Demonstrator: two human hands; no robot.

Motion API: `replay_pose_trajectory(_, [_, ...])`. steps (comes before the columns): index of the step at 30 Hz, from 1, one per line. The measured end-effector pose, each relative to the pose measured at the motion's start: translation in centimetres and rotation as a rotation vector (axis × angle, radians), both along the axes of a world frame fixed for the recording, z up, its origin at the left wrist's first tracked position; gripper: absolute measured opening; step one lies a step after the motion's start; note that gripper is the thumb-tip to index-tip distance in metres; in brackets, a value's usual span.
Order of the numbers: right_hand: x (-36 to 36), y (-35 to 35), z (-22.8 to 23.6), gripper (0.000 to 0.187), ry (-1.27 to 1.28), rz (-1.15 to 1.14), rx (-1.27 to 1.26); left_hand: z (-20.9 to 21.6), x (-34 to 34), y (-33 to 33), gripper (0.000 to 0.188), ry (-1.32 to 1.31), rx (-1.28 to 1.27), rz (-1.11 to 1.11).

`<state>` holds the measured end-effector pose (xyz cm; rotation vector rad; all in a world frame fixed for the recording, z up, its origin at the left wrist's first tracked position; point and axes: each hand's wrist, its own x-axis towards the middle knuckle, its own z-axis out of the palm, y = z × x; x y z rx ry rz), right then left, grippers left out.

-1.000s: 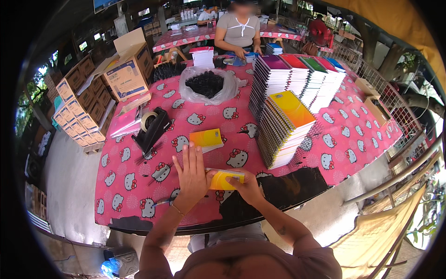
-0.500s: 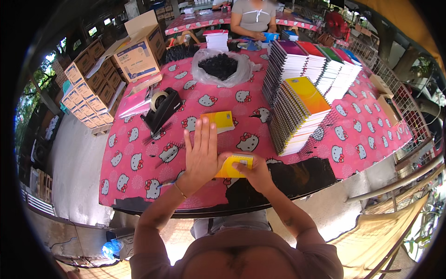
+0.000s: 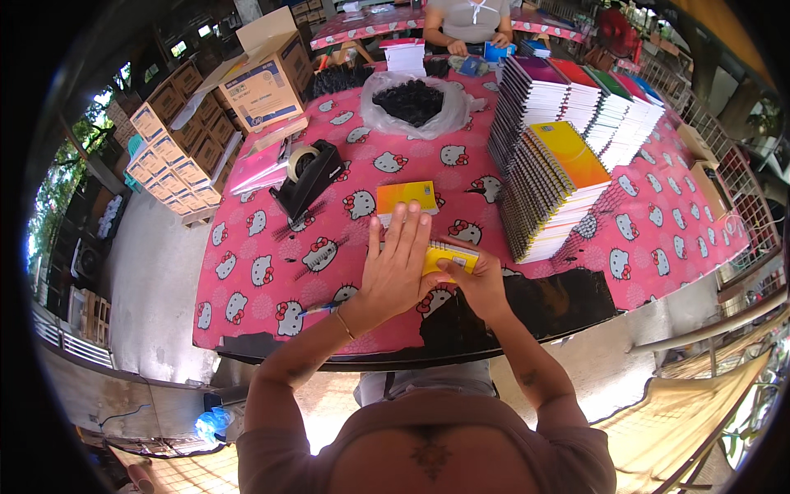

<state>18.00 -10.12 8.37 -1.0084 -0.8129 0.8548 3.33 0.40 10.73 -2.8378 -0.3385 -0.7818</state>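
My right hand (image 3: 481,284) grips a small yellow spiral notebook (image 3: 462,258), its thumb lying on the cover and its fingers behind. Flat and stretched out, my left hand (image 3: 395,267) is up against the notebook's left side and hides part of it. Just beyond my left fingertips, a second small notebook (image 3: 409,196) with a yellow-orange cover lies on the table. A pen (image 3: 319,309) rests beside my left wrist.
Tall stacks of spiral notebooks (image 3: 559,177) stand at the right. A black tape dispenser (image 3: 313,183) sits left, and a plastic bag of black pieces (image 3: 409,105) lies farther back. Cartons (image 3: 262,86) are piled at far left. A co-worker (image 3: 469,20) handles blue notebooks across the table.
My hands and the held notebook have moved slightly forward, and its spiral edge shows more. The whole view has shifted a little. The co-worker's hands have moved apart.
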Motion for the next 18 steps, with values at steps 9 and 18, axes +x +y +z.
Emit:
replay_pose_trajectory(9, [0.9,0.3,-2.2,0.034,-0.173,0.015,-0.111,-2.5,0.4,-0.5,0.088,0.046,-0.086,-0.076])
replay_pose_trajectory(18, [1.0,1.0,-5.7,0.031,-0.182,-0.059,-0.165,-5.6,0.2,-2.2,0.084,0.088,-0.191,-0.096])
